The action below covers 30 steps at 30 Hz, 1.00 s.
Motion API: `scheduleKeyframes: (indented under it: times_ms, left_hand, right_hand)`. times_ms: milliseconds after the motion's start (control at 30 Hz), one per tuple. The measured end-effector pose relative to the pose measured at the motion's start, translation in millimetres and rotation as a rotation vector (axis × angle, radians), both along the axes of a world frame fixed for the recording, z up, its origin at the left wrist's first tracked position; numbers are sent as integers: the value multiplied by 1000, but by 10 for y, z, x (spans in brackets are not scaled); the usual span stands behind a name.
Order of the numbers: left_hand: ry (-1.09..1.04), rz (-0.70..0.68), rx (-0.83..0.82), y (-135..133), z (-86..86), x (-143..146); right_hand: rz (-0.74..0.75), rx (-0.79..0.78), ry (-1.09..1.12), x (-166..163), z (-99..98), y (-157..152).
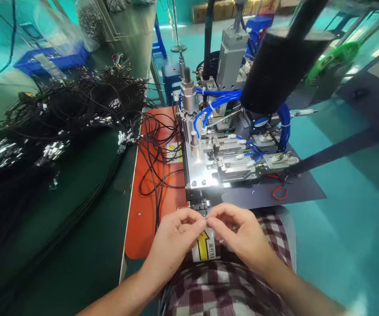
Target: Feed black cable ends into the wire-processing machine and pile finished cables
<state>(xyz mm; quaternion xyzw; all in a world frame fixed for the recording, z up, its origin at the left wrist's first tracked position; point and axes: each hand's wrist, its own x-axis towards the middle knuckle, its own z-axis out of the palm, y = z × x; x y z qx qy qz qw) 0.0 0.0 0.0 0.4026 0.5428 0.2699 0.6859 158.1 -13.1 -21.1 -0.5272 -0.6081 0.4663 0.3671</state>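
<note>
My left hand (182, 230) and my right hand (237, 228) meet fingertip to fingertip in front of the machine (205, 169). Thumb and forefinger of each are pinched together. Between them is a tiny piece too small and covered to name. Just below the fingertips lies a white label with a yellow arrow (203, 248). Past the hands, the machine's metal plate carries small cylinders and blue air tubes (224, 98). Black cables (158, 162) lie loosely coiled on the orange board (140, 232) to the left.
Bundles of black cables with shiny metallic ends (123, 138) cover the dark green table (91, 241) at left. A blue bin (53, 59) stands behind them. A black cylinder (271, 74) hangs over the machine, and a red cable loop (280, 192) lies on the grey board (301, 188).
</note>
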Motion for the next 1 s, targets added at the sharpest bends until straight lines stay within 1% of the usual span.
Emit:
scheduleKeyframes:
  times_ms: [100, 200, 267, 333, 567, 633, 667, 733, 933, 1000]
  left_hand:
    - [-14, 10, -22, -12, 72, -7]
    - [-56, 26, -48, -3, 101, -8]
    - [-84, 32, -60, 8, 100, -10]
    - [-99, 32, -65, 16, 95, -18]
    - [-128, 24, -85, 18, 95, -55]
    - [-141, 28, -85, 16, 92, -59]
    - [-145, 29, -85, 14, 89, -61]
    - [-153, 27, -82, 13, 82, -65]
    - [-147, 9, -83, 25, 58, -85]
    - [-148, -5, -89, 19, 52, -88]
  right_hand:
    - [54, 173, -153, 41, 73, 0]
    - [120, 334, -276, 75, 102, 12]
    - [151, 366, -291, 88, 103, 24]
    - [165, 306, -224, 89, 104, 38]
    - [184, -100, 124, 56, 83, 83]
    - [181, -181, 182, 61, 58, 85]
    - [175, -196, 187, 65, 50, 83]
    - [163, -168, 158, 70, 52, 75]
    - [163, 59, 39, 39, 134, 68]
    - [166, 57, 64, 29, 133, 81]
